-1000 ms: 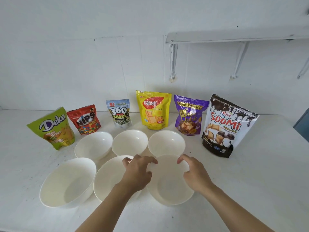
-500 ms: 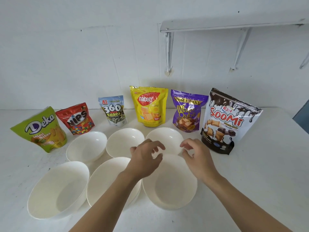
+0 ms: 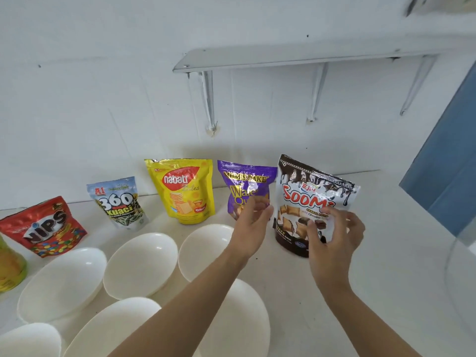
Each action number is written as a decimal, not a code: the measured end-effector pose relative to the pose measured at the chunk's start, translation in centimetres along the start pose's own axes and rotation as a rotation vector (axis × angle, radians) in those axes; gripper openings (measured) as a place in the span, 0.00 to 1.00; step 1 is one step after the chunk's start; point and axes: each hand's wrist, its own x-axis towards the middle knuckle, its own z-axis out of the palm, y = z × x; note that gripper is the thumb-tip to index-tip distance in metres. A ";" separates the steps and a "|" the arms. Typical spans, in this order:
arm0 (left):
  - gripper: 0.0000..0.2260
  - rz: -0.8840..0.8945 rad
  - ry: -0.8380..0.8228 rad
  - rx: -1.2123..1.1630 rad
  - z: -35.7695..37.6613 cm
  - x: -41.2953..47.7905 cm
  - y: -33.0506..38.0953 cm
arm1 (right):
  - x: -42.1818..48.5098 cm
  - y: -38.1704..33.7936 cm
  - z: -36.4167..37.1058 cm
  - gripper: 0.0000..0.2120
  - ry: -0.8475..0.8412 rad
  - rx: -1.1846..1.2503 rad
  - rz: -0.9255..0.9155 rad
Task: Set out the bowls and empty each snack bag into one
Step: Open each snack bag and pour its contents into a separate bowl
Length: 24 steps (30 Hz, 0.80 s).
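White surface (image 3: 386, 279), seen from above. Along its far side, left to right, stand:
- a green-yellow snack bag (image 3: 10, 269), cut off by the frame edge
- a red NIPS pouch (image 3: 45, 226)
- a silver-blue 360 Kuaci pouch (image 3: 118, 202)
- a yellow Nabati pouch (image 3: 184, 189)
- a purple wafer pouch (image 3: 242, 184)
- a white-and-brown Soomi pouch (image 3: 306, 197), tilted

Nearer the viewer are six round white bowls, open side up:
- far row: far-left bowl (image 3: 63, 282), far-middle bowl (image 3: 140, 264), far-right bowl (image 3: 203, 251)
- near row, partly hidden: near-left bowl (image 3: 28, 341), near-middle bowl (image 3: 113, 328), near-right bowl (image 3: 247, 318)
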 end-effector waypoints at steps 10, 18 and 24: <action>0.05 -0.058 -0.039 -0.114 4.6 2.9 -0.6 | 2.5 1.5 -0.2 0.14 -0.159 0.125 0.115; 0.05 -0.094 -0.096 -0.137 5.0 3.4 -0.6 | 2.9 2.5 0.4 0.20 -0.162 0.044 0.149; 0.09 -0.100 -0.219 -0.036 4.2 2.0 0.5 | 1.9 2.1 -0.8 0.22 -0.155 0.121 0.177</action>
